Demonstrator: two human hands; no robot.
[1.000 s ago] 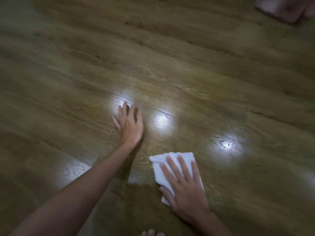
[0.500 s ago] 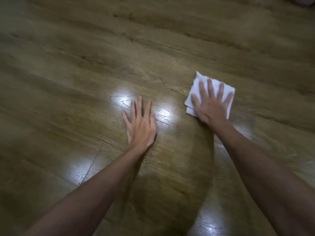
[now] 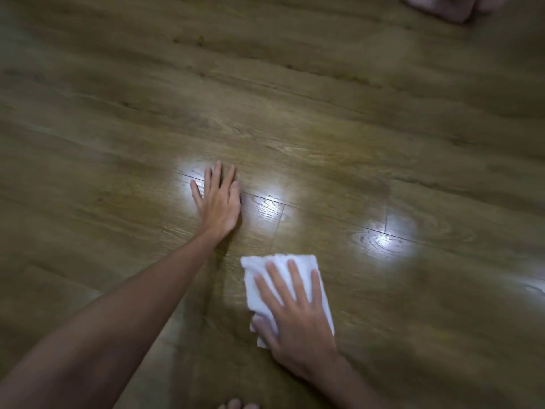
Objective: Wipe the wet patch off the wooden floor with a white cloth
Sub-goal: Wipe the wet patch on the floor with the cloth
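On the floor (image 3: 295, 93), the wide brown planks run across your whole view, with three bright glare spots on them; whether any of these is the wet patch you cannot tell. Your left hand (image 3: 218, 199) lies flat on the boards, fingers straight and released, holding nothing, partly over the leftmost glare. Near you and to its right, the cloth (image 3: 283, 268) lies folded under your right hand (image 3: 295, 317): the straight fingers (image 3: 295, 278) press down on it, their tips just short of its far edge, the palm over its near edge. Half a second ago that hand and cloth were far out to the right, arm stretched; now they are back close to your body, while the left hand has stayed put. Count: one cloth, two hands, and toes (image 3: 236, 405) at the bottom edge.
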